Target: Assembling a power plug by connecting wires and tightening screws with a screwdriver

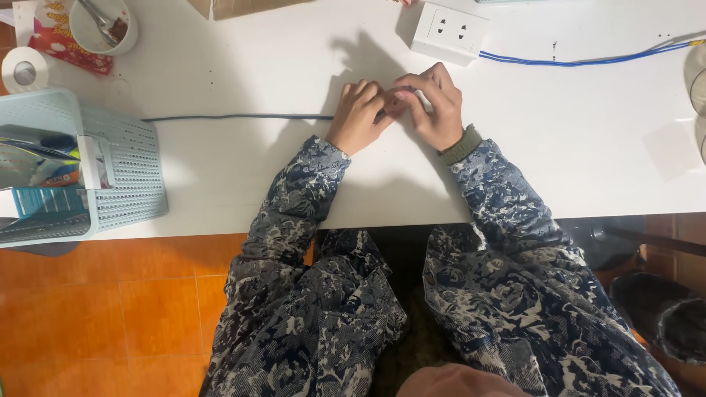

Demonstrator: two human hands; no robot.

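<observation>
White tabletop carries everything, orange tiled floor below its near edge. Pale blue perforated plastic basket sits at the near left corner, packets and pens inside. White square power socket block near the far edge, right of middle; thin blue wire runs from beside it toward the right edge. White round bowl with a metal spoon at the far left corner, white tape roll just below it at the left edge. Thin dark grey cable lies straight from the basket to mid-table. Left hand pinches the cable's end, fingers curled closed on it. Right hand meets it fingertip to fingertip, fingers bent shut around the same end; cable tip hidden between them.
</observation>
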